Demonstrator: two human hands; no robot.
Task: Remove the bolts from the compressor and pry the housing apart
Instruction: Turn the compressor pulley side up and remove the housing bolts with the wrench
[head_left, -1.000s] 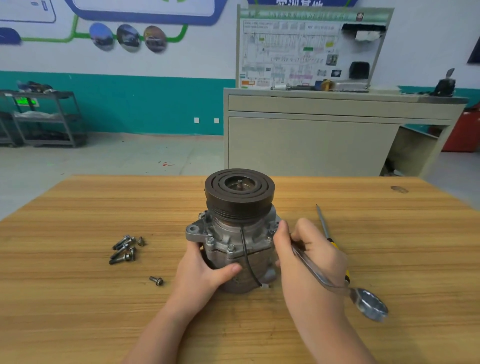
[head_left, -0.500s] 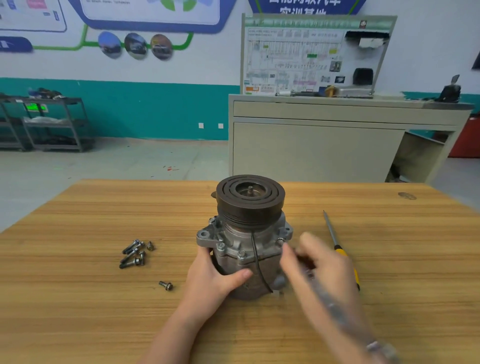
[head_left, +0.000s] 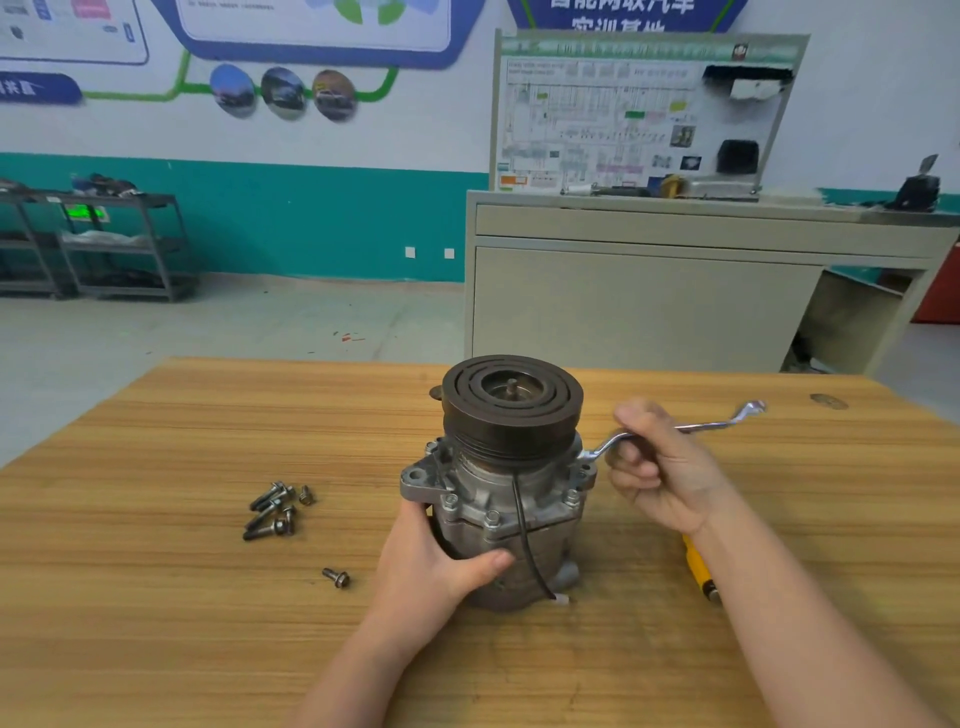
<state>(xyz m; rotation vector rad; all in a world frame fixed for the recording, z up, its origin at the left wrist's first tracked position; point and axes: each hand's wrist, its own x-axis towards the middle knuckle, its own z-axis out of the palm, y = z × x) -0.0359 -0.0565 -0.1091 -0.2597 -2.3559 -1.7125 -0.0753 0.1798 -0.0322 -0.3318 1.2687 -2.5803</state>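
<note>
Bolt removal is the step in hand, as I judge it; the compressor (head_left: 506, 488) stands upright near the middle of the tabletop (head_left: 156, 623), black pulley uppermost, and its housing looks unopened; no gap shows at the seam.

The left hand (head_left: 436, 566) holds the lower body at about 7 o'clock, thumb across the front, steadying it; the right hand (head_left: 660, 467), at 3 o'clock, has its grip closed round the shank of a wrench (head_left: 691, 427), whose near ring end sits at the flange just under the pulley on the right side, while the far ring end points away toward 2 o'clock; whether the ring is fully seated on a bolt head I cannot tell.

The next move, I would say, calls for a firm hold from the left hand against turning, and a short swing of the wrench, since the pulley overhangs the flange and leaves little room.

Counted: one compressor; one wrench; one yellow-handled screwdriver (head_left: 698, 569), mostly hidden behind the right forearm at 4 o'clock, likely meant for prying; loose bolts (head_left: 272, 512) in a cluster at 9 o'clock, roughly five, though they overlap; one single bolt (head_left: 336, 577) apart at 8 o'clock; three or four bolt heads seated along the front of the flange, others hidden behind.
</note>
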